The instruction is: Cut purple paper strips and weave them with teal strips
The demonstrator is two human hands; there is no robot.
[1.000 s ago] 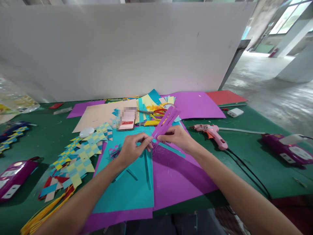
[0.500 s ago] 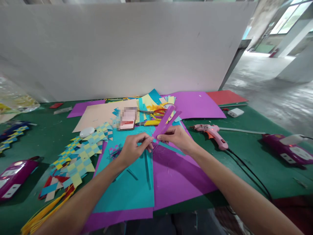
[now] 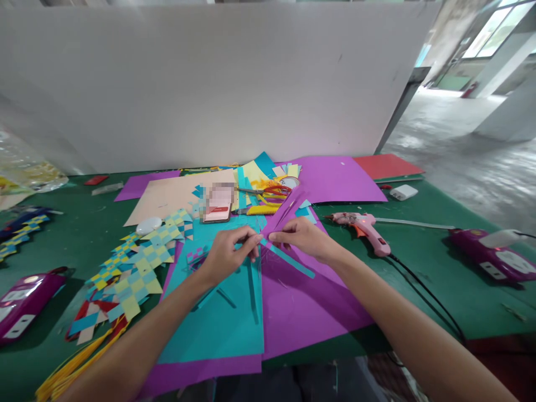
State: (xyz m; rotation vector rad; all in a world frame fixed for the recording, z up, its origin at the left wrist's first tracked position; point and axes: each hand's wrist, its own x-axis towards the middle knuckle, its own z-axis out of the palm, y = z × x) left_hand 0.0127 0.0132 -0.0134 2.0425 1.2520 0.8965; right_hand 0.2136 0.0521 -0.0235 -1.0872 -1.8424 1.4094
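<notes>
Both hands meet above the teal and purple sheets, pinching narrow paper strips that cross between them. My left hand (image 3: pixel 237 248) is closed, thumb and fingertips on the crossing of the strips. My right hand (image 3: pixel 297 237) pinches close beside it at the foot of the purple paper strips (image 3: pixel 287 209), which stand up and lean away. A teal paper strip (image 3: pixel 293 261) slants down to the right below the right hand. The exact overlap of the strips is hidden by fingertips. Under the hands lie a teal sheet (image 3: pixel 226 335) and a purple sheet (image 3: pixel 301 329).
Woven checkered paper pieces (image 3: pixel 144 262) and yellow tassels (image 3: pixel 79 363) lie left. Behind the hands are a phone (image 3: pixel 218 204), scissors (image 3: pixel 272 191) and a yellow cutter (image 3: pixel 262 210). A pink glue gun (image 3: pixel 368 229) with its cord and a purple power strip (image 3: pixel 494 254) are right.
The purple strips have drawn closer together at the top. The teal strip's free end has swung down and shows more fully. The left hand has barely moved.
</notes>
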